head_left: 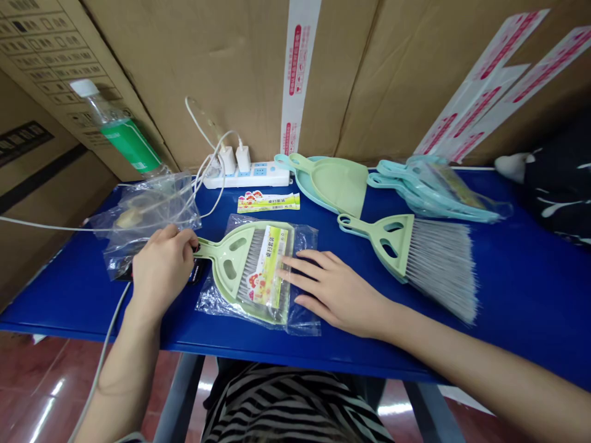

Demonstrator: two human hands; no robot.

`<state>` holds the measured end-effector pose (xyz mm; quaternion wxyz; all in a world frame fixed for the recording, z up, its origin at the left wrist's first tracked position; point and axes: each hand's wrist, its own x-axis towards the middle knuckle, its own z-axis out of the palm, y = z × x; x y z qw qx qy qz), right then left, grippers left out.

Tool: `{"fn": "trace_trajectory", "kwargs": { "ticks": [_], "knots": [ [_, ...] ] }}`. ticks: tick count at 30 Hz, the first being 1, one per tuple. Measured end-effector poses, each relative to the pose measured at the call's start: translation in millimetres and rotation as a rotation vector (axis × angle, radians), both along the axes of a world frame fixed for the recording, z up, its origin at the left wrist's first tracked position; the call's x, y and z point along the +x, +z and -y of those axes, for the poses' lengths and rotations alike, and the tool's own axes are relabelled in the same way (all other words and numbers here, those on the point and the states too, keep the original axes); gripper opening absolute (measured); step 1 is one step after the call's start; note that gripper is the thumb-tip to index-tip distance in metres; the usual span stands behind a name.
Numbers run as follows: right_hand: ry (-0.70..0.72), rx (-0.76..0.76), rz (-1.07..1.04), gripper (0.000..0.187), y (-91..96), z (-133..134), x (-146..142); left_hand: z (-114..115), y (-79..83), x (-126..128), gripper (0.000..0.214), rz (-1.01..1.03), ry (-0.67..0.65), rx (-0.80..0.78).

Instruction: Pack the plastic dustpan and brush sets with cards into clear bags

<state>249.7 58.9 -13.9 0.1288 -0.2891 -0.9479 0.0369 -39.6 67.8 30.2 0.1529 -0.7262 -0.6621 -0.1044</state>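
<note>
A pale green hand brush [231, 261] with grey bristles lies inside a clear plastic bag [305, 314], a printed paper label [266, 266] on top of it. My left hand [161, 274] closes around the brush's handle end, over a small black item [199, 272]. My right hand [335, 292] rests flat with fingers apart, its fingertips on the bag beside the label. A loose green brush [401, 246] lies to the right of my right hand, not touching it. A crumpled clear bag [138, 215] sits behind my left hand.
The blue table [521, 295] holds green and teal dustpans [335, 183], bagged teal sets [438, 191], a paper label strip [268, 202], and a white power strip [247, 176] with trailing cables. A plastic bottle [115, 126] leans against cardboard boxes [231, 74] behind.
</note>
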Motion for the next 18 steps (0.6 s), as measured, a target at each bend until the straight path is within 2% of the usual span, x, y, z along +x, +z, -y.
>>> {"fn": "trace_trajectory", "kwargs": {
  "ticks": [4,8,10,12,15,16,18],
  "knots": [
    [0.022,0.051,0.022,0.042,3.1,1,1,0,-0.4,0,0.026,0.018,0.004,-0.012],
    [-0.016,0.178,-0.007,0.039,6.1,-5,13,0,-3.0,1,0.026,0.043,0.023,0.030],
    [-0.036,0.230,0.003,0.040,6.0,-11,21,1,-3.8,3,0.027,0.101,-0.048,0.056],
    [-0.039,0.247,0.045,0.046,4.9,-18,28,4,-3.3,7,0.028,0.206,-0.265,-0.017],
    [-0.035,0.240,0.094,0.054,2.9,-27,33,11,-1.6,15,0.020,0.336,-0.725,-0.282],
    [-0.036,0.245,0.098,0.053,2.5,-29,33,14,-1.7,18,0.018,0.346,-0.837,-0.354],
    [-0.034,0.277,0.095,0.046,2.6,-31,30,18,-3.7,24,0.017,0.322,-0.971,-0.429]
  ]
}}
